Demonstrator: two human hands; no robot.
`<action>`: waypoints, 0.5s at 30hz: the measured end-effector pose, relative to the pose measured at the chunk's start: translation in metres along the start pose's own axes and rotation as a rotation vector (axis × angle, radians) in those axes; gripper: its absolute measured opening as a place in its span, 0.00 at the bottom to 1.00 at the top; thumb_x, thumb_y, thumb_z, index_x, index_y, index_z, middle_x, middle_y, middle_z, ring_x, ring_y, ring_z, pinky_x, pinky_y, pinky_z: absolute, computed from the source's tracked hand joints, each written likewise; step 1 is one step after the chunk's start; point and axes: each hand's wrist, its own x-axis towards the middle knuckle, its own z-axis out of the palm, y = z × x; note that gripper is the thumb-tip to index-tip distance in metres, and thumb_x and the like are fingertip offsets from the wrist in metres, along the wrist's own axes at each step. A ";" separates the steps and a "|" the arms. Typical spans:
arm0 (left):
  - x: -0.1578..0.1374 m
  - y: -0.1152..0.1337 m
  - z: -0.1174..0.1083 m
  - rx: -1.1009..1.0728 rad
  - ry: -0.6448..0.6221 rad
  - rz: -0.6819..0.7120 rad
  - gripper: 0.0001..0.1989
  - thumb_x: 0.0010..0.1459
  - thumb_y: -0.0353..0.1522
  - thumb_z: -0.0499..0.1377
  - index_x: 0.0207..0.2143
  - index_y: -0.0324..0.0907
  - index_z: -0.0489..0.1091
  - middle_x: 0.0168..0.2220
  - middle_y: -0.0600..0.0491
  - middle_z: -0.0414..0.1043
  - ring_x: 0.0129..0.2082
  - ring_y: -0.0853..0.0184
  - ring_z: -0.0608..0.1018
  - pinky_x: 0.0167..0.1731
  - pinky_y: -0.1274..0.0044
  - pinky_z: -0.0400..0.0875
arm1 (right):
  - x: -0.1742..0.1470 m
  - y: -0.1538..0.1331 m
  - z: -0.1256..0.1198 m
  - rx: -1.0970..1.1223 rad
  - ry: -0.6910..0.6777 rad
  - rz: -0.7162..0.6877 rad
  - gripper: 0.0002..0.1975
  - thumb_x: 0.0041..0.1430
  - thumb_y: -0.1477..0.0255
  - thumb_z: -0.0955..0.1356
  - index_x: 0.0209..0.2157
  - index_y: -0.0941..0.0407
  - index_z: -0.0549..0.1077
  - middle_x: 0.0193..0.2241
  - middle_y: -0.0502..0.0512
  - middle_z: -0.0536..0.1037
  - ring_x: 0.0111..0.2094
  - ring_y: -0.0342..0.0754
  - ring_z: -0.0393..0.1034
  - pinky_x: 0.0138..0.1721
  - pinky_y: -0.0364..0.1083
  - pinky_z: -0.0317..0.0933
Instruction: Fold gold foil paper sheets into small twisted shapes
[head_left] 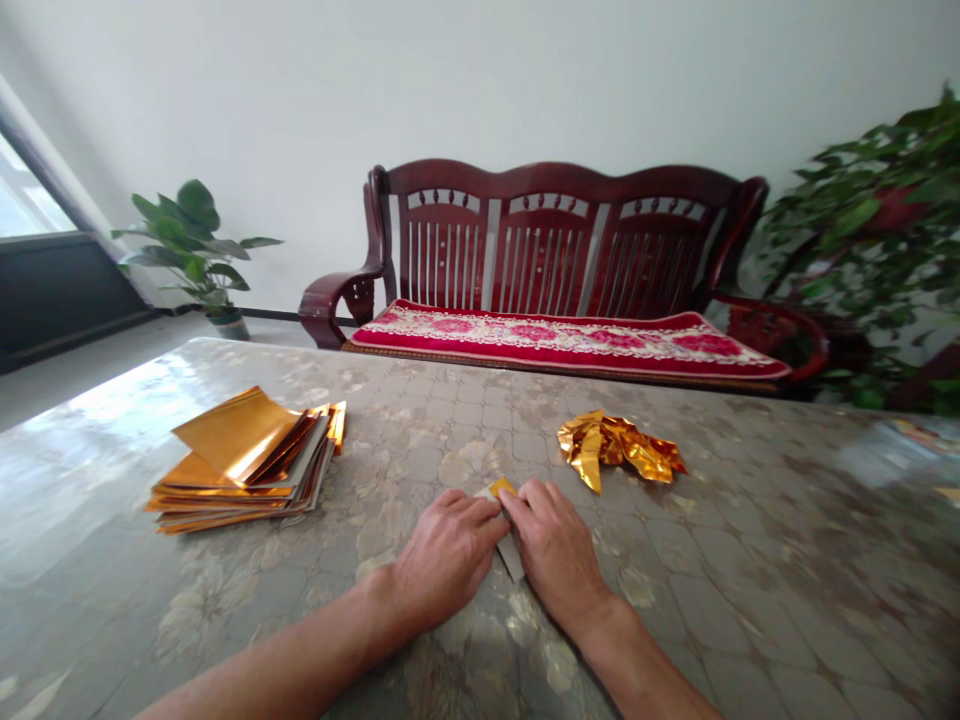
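Note:
Between my two hands, on the table, lies a narrow folded piece of gold foil paper [511, 557], its dull grey side mostly up and a bit of gold showing at the far end. My left hand [452, 545] presses on it from the left, fingers curled together. From the right, my right hand [556, 540] grips the same strip, its fingertips meeting the left ones near the gold end. Both hands cover much of the paper, so the exact fold is hidden.
A stack of gold foil sheets [240, 465] sits on the left of the patterned table [300, 610]. Crumpled gold foil pieces [619, 447] lie to the right, beyond my right hand. A clear plastic bag [900, 452] is at the far right. Behind stands a wooden bench [547, 240].

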 end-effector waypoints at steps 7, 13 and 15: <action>0.000 0.000 -0.001 -0.073 -0.039 -0.070 0.11 0.65 0.27 0.48 0.45 0.43 0.67 0.41 0.51 0.74 0.42 0.63 0.76 0.46 0.71 0.70 | 0.000 0.001 0.001 0.025 -0.006 -0.010 0.07 0.63 0.75 0.68 0.43 0.53 0.73 0.36 0.53 0.72 0.39 0.50 0.63 0.39 0.47 0.57; 0.004 -0.004 0.001 -0.124 0.011 -0.154 0.22 0.62 0.22 0.47 0.57 0.45 0.60 0.59 0.49 0.65 0.53 0.64 0.73 0.52 0.71 0.70 | 0.000 0.002 0.002 -0.011 0.016 -0.038 0.06 0.63 0.75 0.67 0.41 0.54 0.74 0.35 0.54 0.72 0.38 0.50 0.63 0.39 0.47 0.58; 0.007 -0.006 0.003 -0.101 -0.001 -0.134 0.23 0.61 0.20 0.47 0.57 0.44 0.61 0.57 0.49 0.67 0.54 0.63 0.71 0.54 0.71 0.68 | 0.000 0.002 0.002 -0.010 0.025 -0.040 0.06 0.63 0.76 0.67 0.40 0.54 0.74 0.35 0.54 0.72 0.38 0.50 0.64 0.39 0.47 0.58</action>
